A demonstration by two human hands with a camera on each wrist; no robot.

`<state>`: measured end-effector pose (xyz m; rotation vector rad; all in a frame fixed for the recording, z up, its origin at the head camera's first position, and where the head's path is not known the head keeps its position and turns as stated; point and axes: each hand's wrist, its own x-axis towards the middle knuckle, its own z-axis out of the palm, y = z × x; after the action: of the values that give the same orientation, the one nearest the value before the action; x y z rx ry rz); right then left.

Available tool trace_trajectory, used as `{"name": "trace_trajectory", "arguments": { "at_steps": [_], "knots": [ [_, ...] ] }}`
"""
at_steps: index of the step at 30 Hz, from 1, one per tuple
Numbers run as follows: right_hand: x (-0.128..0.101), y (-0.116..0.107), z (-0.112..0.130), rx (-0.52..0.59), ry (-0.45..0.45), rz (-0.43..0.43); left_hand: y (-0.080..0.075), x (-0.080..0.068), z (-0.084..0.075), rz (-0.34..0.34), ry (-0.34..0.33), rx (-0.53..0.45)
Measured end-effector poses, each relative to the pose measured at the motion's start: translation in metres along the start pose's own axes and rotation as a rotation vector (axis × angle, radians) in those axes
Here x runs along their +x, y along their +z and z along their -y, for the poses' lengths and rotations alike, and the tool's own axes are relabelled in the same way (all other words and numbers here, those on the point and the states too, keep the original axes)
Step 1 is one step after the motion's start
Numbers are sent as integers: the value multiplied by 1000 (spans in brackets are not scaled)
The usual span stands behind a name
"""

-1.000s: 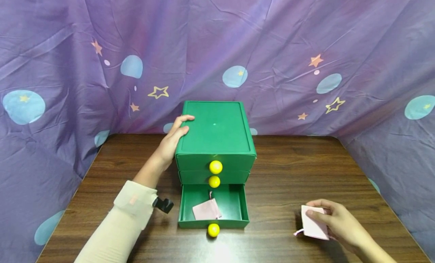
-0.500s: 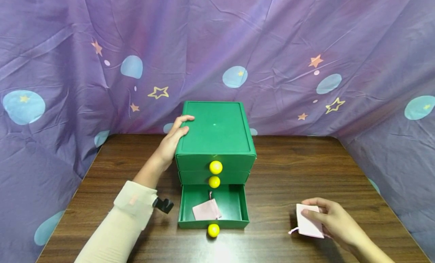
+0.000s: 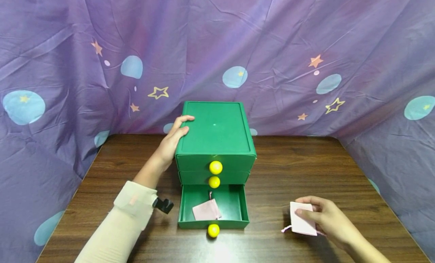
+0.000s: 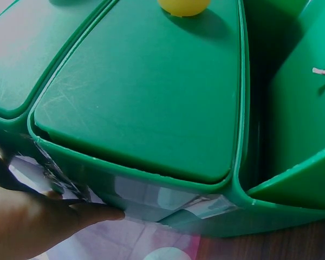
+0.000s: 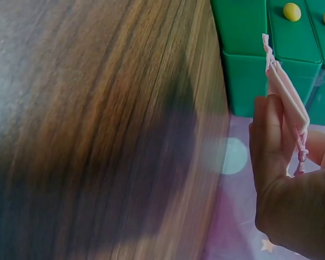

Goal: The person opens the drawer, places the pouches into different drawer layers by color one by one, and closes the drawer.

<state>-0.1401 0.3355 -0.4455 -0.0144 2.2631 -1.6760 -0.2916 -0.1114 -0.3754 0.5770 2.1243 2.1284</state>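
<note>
A green cabinet of stacked drawers (image 3: 215, 138) with round yellow knobs stands on the table. My left hand (image 3: 168, 144) rests against its left side, fingertips over the top edge; the left wrist view shows the thumb along the side wall. The bottom drawer (image 3: 234, 204) is pulled out, and a pink drawstring pouch (image 3: 205, 210) lies flat inside it. Over the table to the right, my right hand (image 3: 334, 221) pinches a second pink drawstring pouch (image 3: 303, 219) between thumb and fingers. In the right wrist view that held pouch (image 5: 286, 93) appears edge-on, its cords dangling.
The upper two drawers, with yellow knobs (image 3: 215, 167), are pushed in. A dark wood-grain table (image 3: 278, 161) lies under everything. Behind it hangs a purple curtain (image 3: 190, 47) with stars and blue spots. A black wrist mount (image 3: 164, 205) sticks out from the left sleeve.
My right hand has moved a little to the left, toward the drawer, carrying the pouch. The left hand, the cabinet and the drawer have stayed still.
</note>
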Motion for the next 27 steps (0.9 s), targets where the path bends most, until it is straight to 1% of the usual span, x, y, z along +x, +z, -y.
{"name": "trace_trajectory", "arguments": {
  "at_steps": [6, 18, 23, 27],
  "knots": [
    [2, 4, 4, 23, 5, -1, 0, 1, 0, 5, -3, 0],
    [5, 11, 10, 33, -30, 23, -1, 1, 0, 4, -4, 5],
    [7, 15, 15, 20, -36, 38, -1, 0, 0, 3, -7, 0],
    [9, 18, 18, -2, -30, 24, -1, 0, 1, 0, -8, 5]
  ]
}}
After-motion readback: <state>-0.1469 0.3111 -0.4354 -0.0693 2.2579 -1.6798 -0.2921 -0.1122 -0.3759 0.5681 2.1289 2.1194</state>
